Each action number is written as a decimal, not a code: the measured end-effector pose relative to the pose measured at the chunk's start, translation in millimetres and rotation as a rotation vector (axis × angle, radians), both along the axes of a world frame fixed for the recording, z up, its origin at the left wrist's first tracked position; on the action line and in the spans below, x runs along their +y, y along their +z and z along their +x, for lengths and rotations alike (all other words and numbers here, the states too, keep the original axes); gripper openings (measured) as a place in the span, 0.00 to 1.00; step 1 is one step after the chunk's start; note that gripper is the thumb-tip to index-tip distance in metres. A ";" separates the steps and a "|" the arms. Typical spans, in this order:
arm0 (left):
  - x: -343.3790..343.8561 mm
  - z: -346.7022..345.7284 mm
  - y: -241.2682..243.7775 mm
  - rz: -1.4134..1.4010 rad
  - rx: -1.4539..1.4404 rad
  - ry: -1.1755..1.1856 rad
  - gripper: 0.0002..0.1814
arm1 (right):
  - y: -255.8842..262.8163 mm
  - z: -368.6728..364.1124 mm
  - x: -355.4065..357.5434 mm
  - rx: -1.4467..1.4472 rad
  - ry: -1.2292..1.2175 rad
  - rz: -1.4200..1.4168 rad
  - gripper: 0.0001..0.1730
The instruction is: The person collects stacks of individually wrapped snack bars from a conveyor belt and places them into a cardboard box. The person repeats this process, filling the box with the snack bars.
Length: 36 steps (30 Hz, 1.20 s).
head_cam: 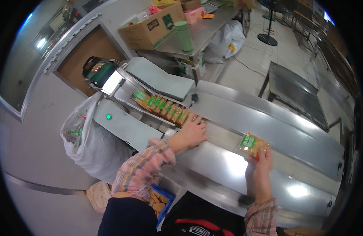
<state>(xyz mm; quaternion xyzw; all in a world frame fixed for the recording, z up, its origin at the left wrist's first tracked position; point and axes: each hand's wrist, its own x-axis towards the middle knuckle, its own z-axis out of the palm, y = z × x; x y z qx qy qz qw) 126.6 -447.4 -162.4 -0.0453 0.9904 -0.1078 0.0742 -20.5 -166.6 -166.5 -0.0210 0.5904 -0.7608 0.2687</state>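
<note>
In my right hand [262, 163] is a clear plastic packet of a brown biscuit-like food [255, 144] with green printing, held by its near edge above the pale conveyor belt [225, 134]. My left hand [191, 132] reaches over the near end of a row of similar packets [166, 109]. Its fingers rest at the last packets, partly hiding them; I cannot tell whether they grip one. The packets stand close together on edge in a narrow metal channel, with one tilted flatter at the far end.
Stainless panels [290, 129] flank the belt. Beyond the channel sits a green machine part [100, 72]. A white sack of wrappers [93, 141] stands at left, above a blue crate [166, 203] of brown pieces. A cardboard box [153, 28] and green bottle [184, 37] occupy a side table.
</note>
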 end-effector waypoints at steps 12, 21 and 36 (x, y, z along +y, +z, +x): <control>-66.1 52.9 25.9 0.221 1.041 0.319 0.15 | -35.8 70.1 -203.8 -0.229 0.696 -0.092 0.20; -186.5 62.0 14.8 0.328 0.392 1.137 0.33 | -47.4 43.9 -176.3 -0.211 0.646 0.037 0.20; 148.4 -143.4 -36.1 1.395 0.511 0.265 0.17 | 44.3 -100.1 153.4 0.362 -0.199 0.590 0.24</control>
